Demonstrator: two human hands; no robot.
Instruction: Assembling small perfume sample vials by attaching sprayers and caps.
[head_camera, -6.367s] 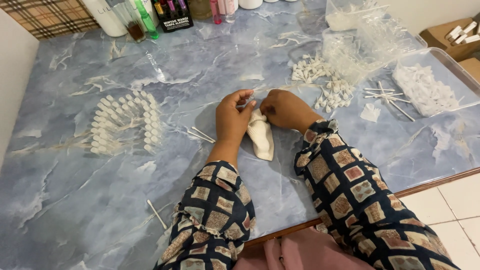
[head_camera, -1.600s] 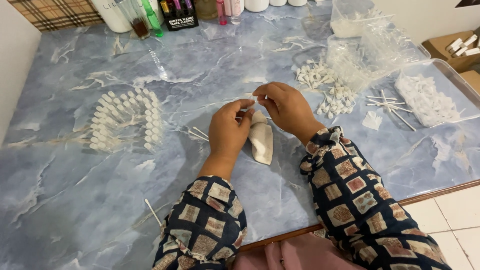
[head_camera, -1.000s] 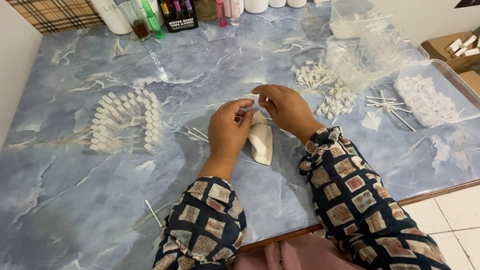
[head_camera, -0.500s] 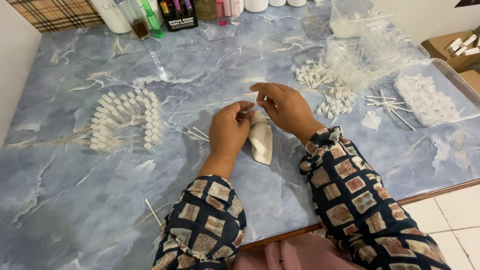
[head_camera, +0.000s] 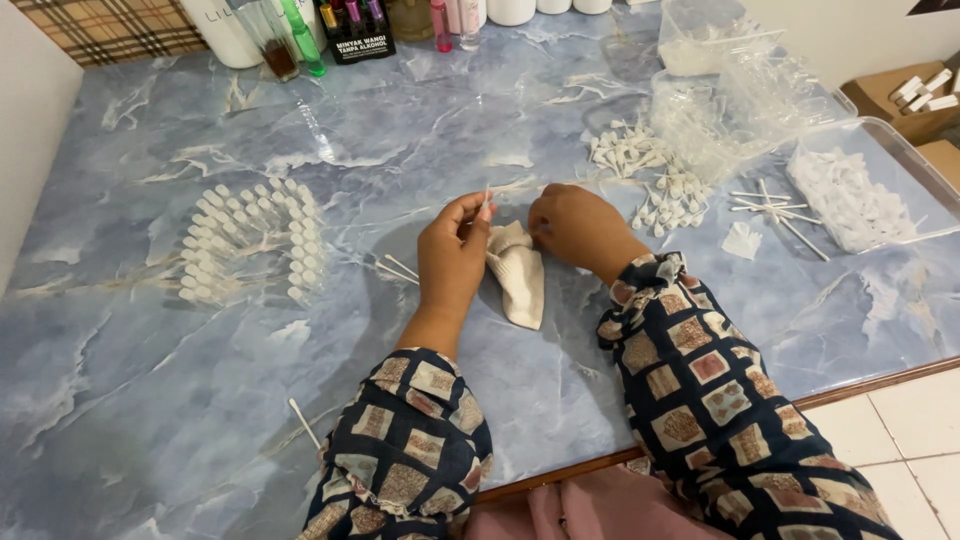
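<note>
Both hands parted, left hand (head_camera: 452, 250) raising tube (head_camera: 486, 203)

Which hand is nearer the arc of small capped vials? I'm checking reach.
Left. The left hand is just right of the vials; the right hand lies farther right, beyond the cloth.

A thin, clear plastic tube with a white tip (head_camera: 486, 203) is held nearly upright, pinched at its lower part. A crumpled cream cloth (head_camera: 520, 273) lies just below it on the blue marbled bench (head_camera: 150, 400), its upper end touched, its lower end tapering toward the near edge.
</note>
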